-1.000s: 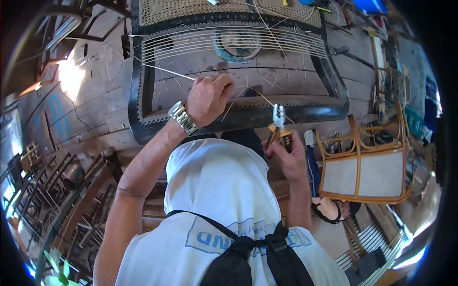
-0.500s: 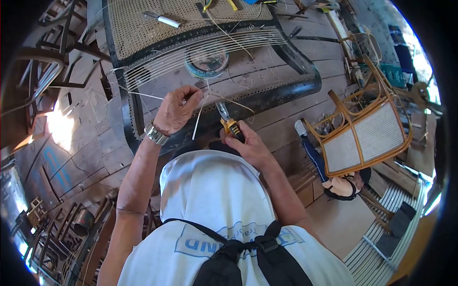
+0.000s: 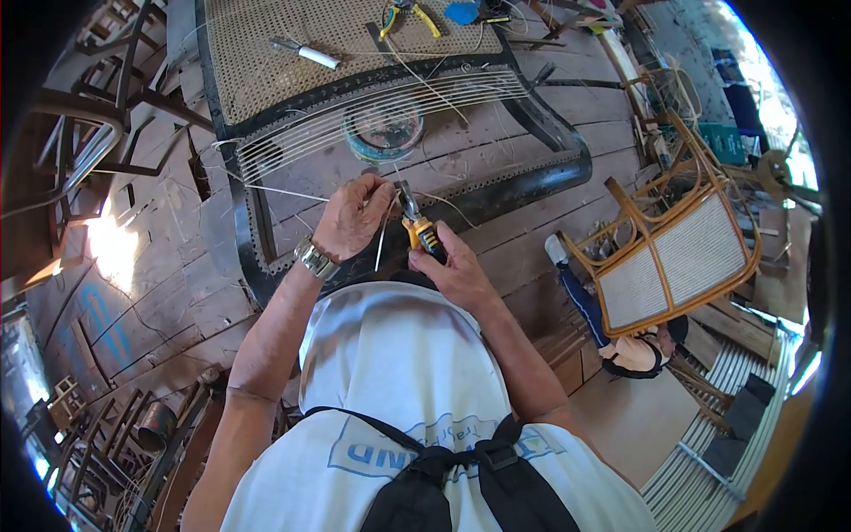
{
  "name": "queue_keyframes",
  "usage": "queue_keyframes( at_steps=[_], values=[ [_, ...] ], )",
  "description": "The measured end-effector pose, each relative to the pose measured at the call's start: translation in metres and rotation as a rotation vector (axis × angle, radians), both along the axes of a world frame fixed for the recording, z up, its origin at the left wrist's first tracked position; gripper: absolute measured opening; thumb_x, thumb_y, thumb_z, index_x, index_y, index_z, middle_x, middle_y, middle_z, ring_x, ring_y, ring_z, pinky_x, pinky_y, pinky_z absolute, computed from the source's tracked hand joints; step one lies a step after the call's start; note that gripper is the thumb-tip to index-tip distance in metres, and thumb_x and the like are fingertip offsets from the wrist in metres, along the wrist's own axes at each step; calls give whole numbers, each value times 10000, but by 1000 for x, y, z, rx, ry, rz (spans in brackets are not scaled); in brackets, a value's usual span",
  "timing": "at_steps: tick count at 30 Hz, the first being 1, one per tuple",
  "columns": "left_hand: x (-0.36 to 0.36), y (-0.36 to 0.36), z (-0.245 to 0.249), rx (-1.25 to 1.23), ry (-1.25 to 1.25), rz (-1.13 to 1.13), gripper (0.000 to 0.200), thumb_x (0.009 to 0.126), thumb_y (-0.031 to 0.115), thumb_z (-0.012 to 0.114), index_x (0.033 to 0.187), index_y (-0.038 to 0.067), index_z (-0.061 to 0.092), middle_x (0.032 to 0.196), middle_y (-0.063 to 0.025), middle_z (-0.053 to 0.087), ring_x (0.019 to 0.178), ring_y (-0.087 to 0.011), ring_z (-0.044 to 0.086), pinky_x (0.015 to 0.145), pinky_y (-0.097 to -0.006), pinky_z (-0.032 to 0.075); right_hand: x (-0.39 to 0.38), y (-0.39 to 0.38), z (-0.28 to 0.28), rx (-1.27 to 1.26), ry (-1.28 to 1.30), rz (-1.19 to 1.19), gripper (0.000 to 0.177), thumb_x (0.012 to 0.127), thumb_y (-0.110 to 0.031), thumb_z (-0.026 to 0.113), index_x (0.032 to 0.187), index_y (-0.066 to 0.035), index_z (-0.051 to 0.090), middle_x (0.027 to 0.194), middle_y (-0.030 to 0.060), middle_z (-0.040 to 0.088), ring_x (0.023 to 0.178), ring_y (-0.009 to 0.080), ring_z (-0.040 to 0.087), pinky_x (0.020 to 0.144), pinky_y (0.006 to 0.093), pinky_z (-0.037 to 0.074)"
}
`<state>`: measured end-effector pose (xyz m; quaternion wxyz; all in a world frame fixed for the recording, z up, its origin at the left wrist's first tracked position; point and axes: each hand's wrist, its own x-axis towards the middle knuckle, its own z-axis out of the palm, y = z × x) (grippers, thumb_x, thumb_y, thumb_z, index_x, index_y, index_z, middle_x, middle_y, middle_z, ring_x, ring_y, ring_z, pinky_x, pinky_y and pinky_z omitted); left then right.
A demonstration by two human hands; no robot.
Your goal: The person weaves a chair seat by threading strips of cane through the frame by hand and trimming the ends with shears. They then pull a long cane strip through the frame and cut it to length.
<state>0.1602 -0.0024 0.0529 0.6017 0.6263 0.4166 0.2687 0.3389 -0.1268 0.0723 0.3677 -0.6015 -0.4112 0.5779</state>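
Observation:
My left hand (image 3: 353, 216), with a metal watch on its wrist, pinches a thin pale cane strand (image 3: 382, 241) over the near rail of a black frame (image 3: 523, 186). My right hand (image 3: 452, 261) is closed round yellow-and-black pliers (image 3: 420, 227), whose jaws point up beside my left fingertips. Whether the jaws grip the strand is too small to tell. Several parallel strands (image 3: 301, 133) cross the frame's gap, beyond which lies a woven cane panel (image 3: 266, 80). Through the gap shows a round container (image 3: 383, 133) with a blue-green rim.
A white-handled tool (image 3: 316, 58) and a second yellow pair of pliers (image 3: 434, 23) lie on the cane panel. On the right, a person (image 3: 634, 351) is partly behind a wooden chair with pale panels (image 3: 700, 253). Dark chair frames (image 3: 111, 133) stand at the left.
My left hand has moved right, towards the pliers. The pliers have shifted slightly left and up, so that their jaws are now beside my left fingertips.

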Motion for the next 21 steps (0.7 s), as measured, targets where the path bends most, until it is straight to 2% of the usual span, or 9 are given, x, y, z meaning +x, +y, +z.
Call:
queue_keyframes(
  at_steps=[1, 3, 5, 7, 11, 13, 16, 19, 21],
  values=[
    [1, 2, 3, 4, -2, -4, 321, 1014, 301, 554, 991, -5, 648, 779, -17, 690, 680, -57, 529, 616, -240, 436, 0, 0, 1, -30, 54, -3, 206, 941, -94, 642, 1114, -34, 548, 937, 6, 556, 853, 74, 558, 783, 262, 522],
    [0, 1, 10, -11, -10, -8, 324, 1015, 286, 531, 994, -17, 642, 827, -82, 729, 705, -114, 644, 634, -280, 499, 1, 1, 3, -33, 13, -14, 202, 942, -94, 638, 1111, -32, 547, 930, 8, 557, 842, 75, 561, 786, 261, 520],
    [0, 2, 5, 6, -41, -13, 323, 1016, 285, 530, 1000, -19, 640, 835, -84, 731, 706, -114, 646, 632, -276, 498, 1, 1, 2, -36, -27, -23, 198, 944, -94, 634, 1109, -31, 545, 923, 9, 558, 831, 76, 565, 788, 260, 519],
    [1, 2, 6, 23, -74, -15, 322, 1018, 283, 529, 1007, -20, 638, 843, -87, 732, 708, -115, 648, 630, -272, 498, 0, 0, -5, 7, -38, -67, 227, 916, -137, 679, 921, -36, 475, 796, -10, 461, 728, 67, 410, 597, 266, 395],
    [2, 4, 1, -35, 25, -7, 292, 1027, 265, 537, 1021, -8, 640, 857, -48, 728, 762, -78, 607, 689, -256, 484, 1, -3, -16, 100, -122, -62, 232, 912, -131, 678, 912, -37, 465, 769, 5, 446, 730, 75, 410, 593, 280, 399],
    [2, 3, -2, -30, 14, -4, 296, 1025, 265, 538, 1014, -12, 641, 850, -51, 728, 768, -81, 614, 694, -258, 488, 2, -2, -12, 121, -243, 5, 199, 913, -96, 673, 1037, -24, 534, 874, 15, 546, 790, 71, 520, 650, 262, 505],
    [2, 1, 5, -32, 18, 6, 299, 1023, 257, 538, 1003, -24, 639, 848, -59, 726, 783, -89, 633, 706, -262, 496, -5, 0, 9, 104, -512, 3, 223, 890, -129, 710, 996, -26, 544, 857, 14, 544, 776, 86, 522, 677, 261, 505],
    [2, 0, 5, -39, -18, 19, 272, 1015, 234, 546, 1010, -22, 639, 856, -65, 731, 784, -99, 646, 711, -270, 500, -13, 0, 3, 306, -445, -196, 249, 877, -164, 733, 984, -39, 545, 853, 5, 560, 781, 93, 532, 712, 268, 501],
    [-1, 0, 15, 46, 45, -5, 231, 992, 198, 547, 981, -14, 637, 817, -117, 732, 750, -213, 704, 676, -331, 521, -5, 1, 2, 93, -337, -93, 270, 864, -175, 735, 967, -35, 529, 833, 27, 568, 772, 121, 541, 723, 297, 488]
  ],
)
